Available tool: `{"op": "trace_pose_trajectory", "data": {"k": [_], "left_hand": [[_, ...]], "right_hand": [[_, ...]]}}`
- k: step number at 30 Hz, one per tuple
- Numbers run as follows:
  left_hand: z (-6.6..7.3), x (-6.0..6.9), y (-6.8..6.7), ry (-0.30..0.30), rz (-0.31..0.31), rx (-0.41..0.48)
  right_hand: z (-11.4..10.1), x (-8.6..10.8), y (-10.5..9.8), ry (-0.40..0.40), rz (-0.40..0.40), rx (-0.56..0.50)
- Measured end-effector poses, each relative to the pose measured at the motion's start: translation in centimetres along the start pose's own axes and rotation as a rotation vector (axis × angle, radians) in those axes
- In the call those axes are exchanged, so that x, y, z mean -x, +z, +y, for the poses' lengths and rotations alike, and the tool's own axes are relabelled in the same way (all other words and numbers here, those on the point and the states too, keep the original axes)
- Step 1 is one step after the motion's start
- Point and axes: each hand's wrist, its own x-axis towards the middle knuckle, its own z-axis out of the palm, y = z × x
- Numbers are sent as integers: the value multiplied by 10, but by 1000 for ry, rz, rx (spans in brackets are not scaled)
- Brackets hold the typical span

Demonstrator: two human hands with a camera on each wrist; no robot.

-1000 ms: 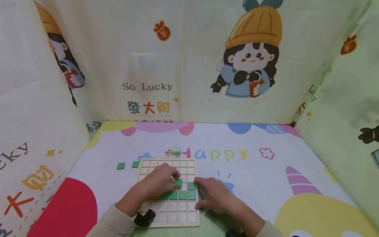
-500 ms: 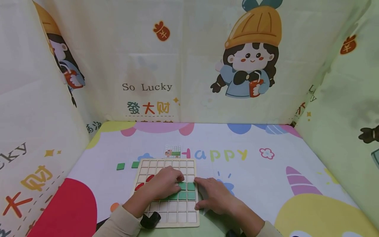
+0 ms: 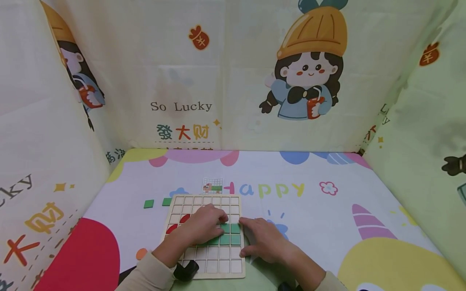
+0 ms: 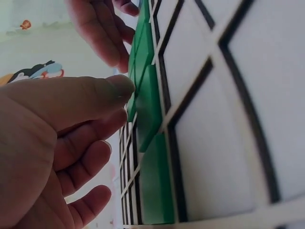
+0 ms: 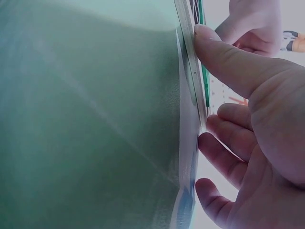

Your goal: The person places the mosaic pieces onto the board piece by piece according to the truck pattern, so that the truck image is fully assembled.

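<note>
A wooden grid board lies on the patterned cloth, with green square tiles in its right-hand cells. My left hand reaches over the board from the left. Its thumb and bent fingers are at a green tile in the upper of two green rows. In the left wrist view the thumb touches a green tile's edge; the index fingertip is largely hidden. Beside the board, my right hand rests its thumb and fingertips against the right edge. Red pieces show left of my left hand, which covers several cells.
Two loose green tiles lie at the board's upper left, one tile farther out, the other tile by the corner. A small pattern card sits behind the board. Printed cloth walls enclose the back and sides.
My left hand has shifted slightly right and lowered its green tile from above the board into a cell beside another. Red pieces came into view. My right hand has stayed put.
</note>
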Motion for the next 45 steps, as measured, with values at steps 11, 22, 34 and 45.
{"op": "trace_pose_trajectory", "data": {"k": [11, 22, 34, 45], "left_hand": [[-6, 7, -17, -29, 38, 97], [-24, 37, -35, -104, 138, 113], [-58, 65, -59, -230, 172, 74], [-91, 73, -65, -273, 216, 79]], "right_hand": [[1, -1, 1, -3, 7, -1], [3, -2, 5, -22, 22, 17], [3, -1, 3, -18, 26, 13], [3, -1, 3, -18, 28, 16]]}}
